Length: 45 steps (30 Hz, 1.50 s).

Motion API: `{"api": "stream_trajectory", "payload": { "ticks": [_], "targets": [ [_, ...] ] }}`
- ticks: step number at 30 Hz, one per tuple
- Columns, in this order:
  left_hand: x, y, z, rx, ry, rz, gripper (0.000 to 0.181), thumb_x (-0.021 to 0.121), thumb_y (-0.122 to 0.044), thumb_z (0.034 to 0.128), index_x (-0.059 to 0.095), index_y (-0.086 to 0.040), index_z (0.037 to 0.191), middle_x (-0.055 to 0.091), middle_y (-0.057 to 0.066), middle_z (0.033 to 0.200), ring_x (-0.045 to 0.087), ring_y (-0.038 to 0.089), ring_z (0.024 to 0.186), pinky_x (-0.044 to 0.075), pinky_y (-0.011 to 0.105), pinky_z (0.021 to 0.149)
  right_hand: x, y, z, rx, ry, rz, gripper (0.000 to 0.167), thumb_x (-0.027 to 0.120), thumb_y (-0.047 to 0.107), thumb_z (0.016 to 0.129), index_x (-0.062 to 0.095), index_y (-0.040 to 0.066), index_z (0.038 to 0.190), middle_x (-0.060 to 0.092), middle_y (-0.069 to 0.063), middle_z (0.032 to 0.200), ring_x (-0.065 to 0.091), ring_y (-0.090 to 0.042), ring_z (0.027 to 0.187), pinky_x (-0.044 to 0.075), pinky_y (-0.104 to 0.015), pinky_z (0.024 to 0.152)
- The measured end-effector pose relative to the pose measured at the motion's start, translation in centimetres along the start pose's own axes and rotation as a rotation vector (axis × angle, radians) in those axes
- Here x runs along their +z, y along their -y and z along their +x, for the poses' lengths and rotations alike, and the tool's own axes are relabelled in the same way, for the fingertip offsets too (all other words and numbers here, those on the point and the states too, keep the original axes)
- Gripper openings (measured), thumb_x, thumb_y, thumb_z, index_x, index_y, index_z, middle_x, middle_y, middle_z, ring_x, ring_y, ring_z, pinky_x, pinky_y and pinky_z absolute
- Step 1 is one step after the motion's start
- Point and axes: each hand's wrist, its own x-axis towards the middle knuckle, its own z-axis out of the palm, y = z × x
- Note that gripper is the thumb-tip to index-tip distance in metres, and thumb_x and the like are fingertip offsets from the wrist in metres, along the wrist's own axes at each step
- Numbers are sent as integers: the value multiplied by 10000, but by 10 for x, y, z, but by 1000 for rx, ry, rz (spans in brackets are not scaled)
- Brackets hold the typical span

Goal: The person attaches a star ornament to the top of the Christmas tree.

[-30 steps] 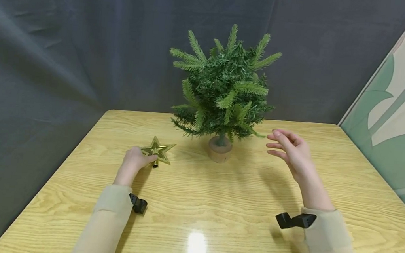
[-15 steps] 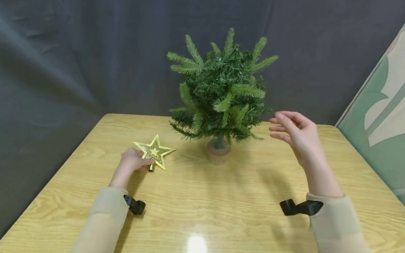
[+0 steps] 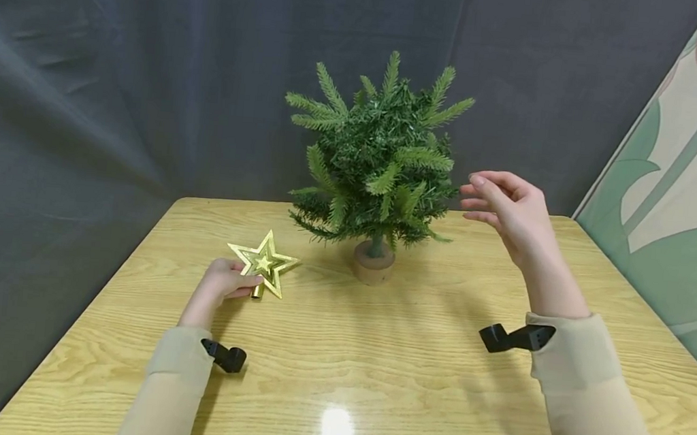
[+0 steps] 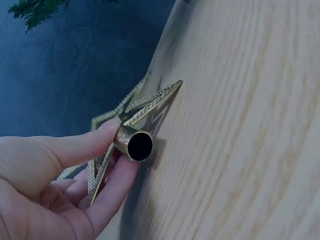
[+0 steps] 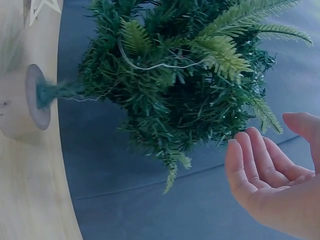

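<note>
A gold star tree topper [image 3: 263,263] is pinched by my left hand [image 3: 220,282] near its hollow socket [image 4: 140,145], just above the table at the left. In the left wrist view the thumb lies on one side of the socket and fingers on the other. A small artificial Christmas tree [image 3: 384,159] stands upright on a round wooden base [image 3: 373,264]. Beside its right side my right hand [image 3: 511,213] is raised, fingers loosely bent and holding nothing. In the right wrist view its fingertips [image 5: 252,132] are close to the branches; I cannot tell whether they touch.
The wood-grain table [image 3: 404,372] runs under both arms. Behind it hangs a dark curtain [image 3: 230,85], and at the right stands a panel with a flower pattern [image 3: 688,196]. A thin pale wire [image 5: 145,66] loops among the tree's branches.
The right hand has risen along the tree's right side. In the left hand the star has tilted up so its face shows more fully. The tree still stands in place.
</note>
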Motion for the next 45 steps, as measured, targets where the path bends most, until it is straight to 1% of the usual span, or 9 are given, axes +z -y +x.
{"api": "stream_trajectory", "payload": {
  "ticks": [3,7,9,11,18,26,32,40,45],
  "targets": [
    [-1,1,0,-4,21,-86,633,647,12,859,302,150,1371,360,323,1398,661,139,852,547,290,859,-1,5,3,-26,1,9,252,663,221,883,615,74,1081,702,2,929,672,-124,794,564,-234,710],
    [-5,5,-1,10,40,-175,483,651,21,854,426,127,1267,600,153,1077,620,37,724,564,249,789,-1,12,7,-47,5,3,244,676,208,873,629,74,1071,703,-13,935,670,-138,806,564,-240,714],
    [-8,7,-2,26,36,-216,372,656,23,849,473,124,1157,592,24,873,613,32,696,567,223,746,-1,16,9,-52,9,-10,253,681,208,869,629,72,1075,705,-8,937,669,-136,815,564,-240,717],
    [-11,8,-2,39,28,-247,350,655,20,850,479,107,1139,578,-35,798,616,27,686,564,203,722,0,19,11,-57,13,-19,257,688,206,863,632,70,1074,706,0,933,667,-134,821,563,-239,721],
    [-23,0,-9,74,13,-308,473,675,-26,851,431,104,1235,615,-59,819,636,19,712,556,180,736,7,30,18,-92,28,-20,224,698,172,853,648,59,1040,705,-13,918,664,-126,808,560,-233,734],
    [-44,-27,-27,170,27,-454,248,649,-13,867,510,-31,1072,661,-124,771,640,-10,749,547,159,745,17,44,30,-111,46,-50,238,703,132,846,635,31,1050,715,9,885,662,-112,819,549,-201,761],
    [-56,-50,-38,246,4,-499,263,676,-46,855,499,-80,1046,674,-131,789,648,-14,766,542,140,715,24,53,39,-115,35,-83,222,725,118,824,650,40,1018,717,16,843,665,-94,772,550,-189,735],
    [-59,-73,-44,310,-58,-595,329,706,-21,819,505,-77,1073,690,-108,807,665,1,765,550,157,715,33,58,48,-146,36,-138,234,696,101,847,641,-9,1046,720,44,810,664,-78,760,541,-174,723],
    [-60,-87,-50,335,-94,-622,437,732,-41,797,506,-71,1169,683,-101,865,668,9,790,549,166,737,39,64,52,-126,22,-238,229,697,147,853,649,45,1052,714,71,837,656,-59,798,532,-172,761]
  ]
}}
